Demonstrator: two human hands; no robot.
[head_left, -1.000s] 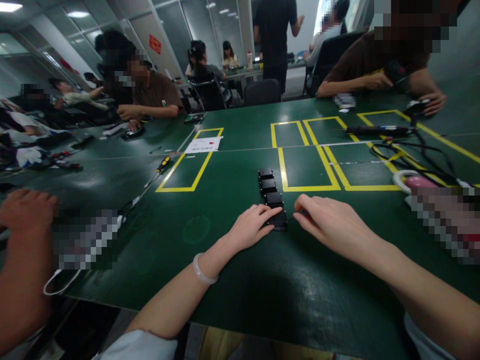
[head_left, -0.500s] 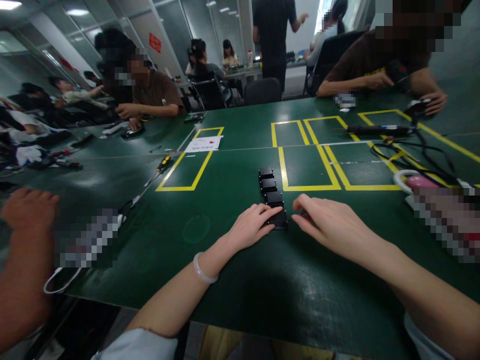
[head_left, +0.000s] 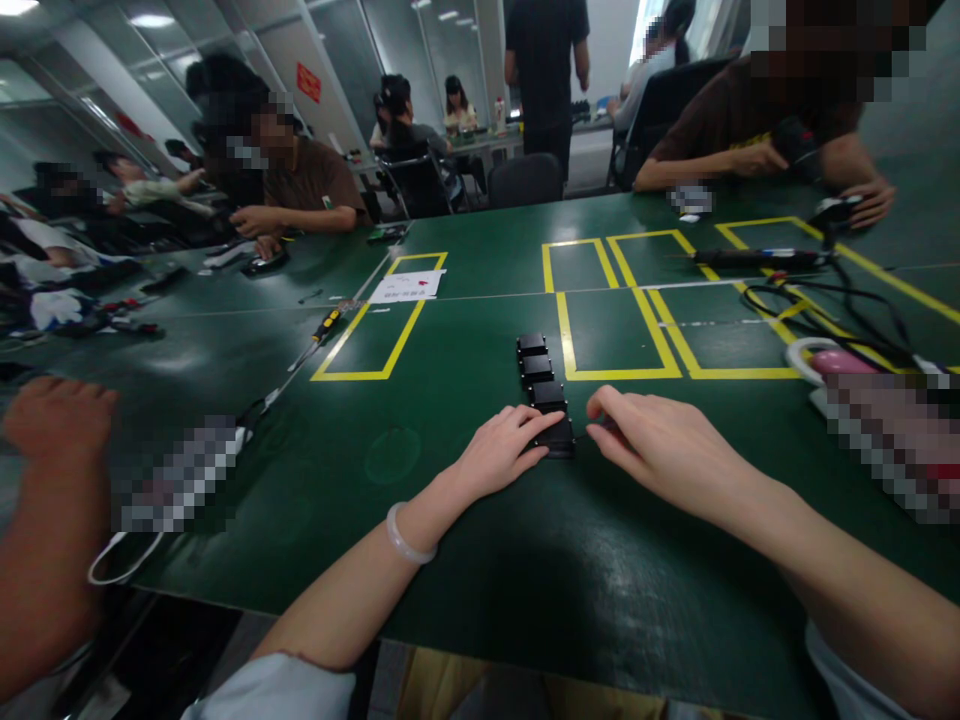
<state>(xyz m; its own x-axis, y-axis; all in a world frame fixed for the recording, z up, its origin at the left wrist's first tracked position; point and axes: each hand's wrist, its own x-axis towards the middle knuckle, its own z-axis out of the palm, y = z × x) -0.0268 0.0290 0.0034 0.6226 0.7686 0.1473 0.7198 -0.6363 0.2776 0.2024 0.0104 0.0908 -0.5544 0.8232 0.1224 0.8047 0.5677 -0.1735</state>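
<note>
A row of several small black blocks [head_left: 547,395] with tiny pins along their sides runs away from me across the green table. My left hand [head_left: 502,447] lies over the nearest block [head_left: 556,436], its thumb at the near edge and fingers across the top, holding it down. Just to the right of that block is my right hand [head_left: 645,430], thumb and forefinger pinched together. Something thin and dark seems to reach from this pinch to the block's right side, but the fingers hide most of it.
Yellow tape outlines [head_left: 622,376] mark the green table [head_left: 450,570]. To the left lie a yellow-black screwdriver [head_left: 327,325], a paper sheet [head_left: 409,287] and a power strip [head_left: 187,470]. Black cables [head_left: 795,305] and a pink object [head_left: 846,362] are on the right. A neighbour's arm [head_left: 56,530] rests at far left.
My hands stay in nearly the same place, the left still on the nearest block. In the background, a standing person has lowered a raised arm.
</note>
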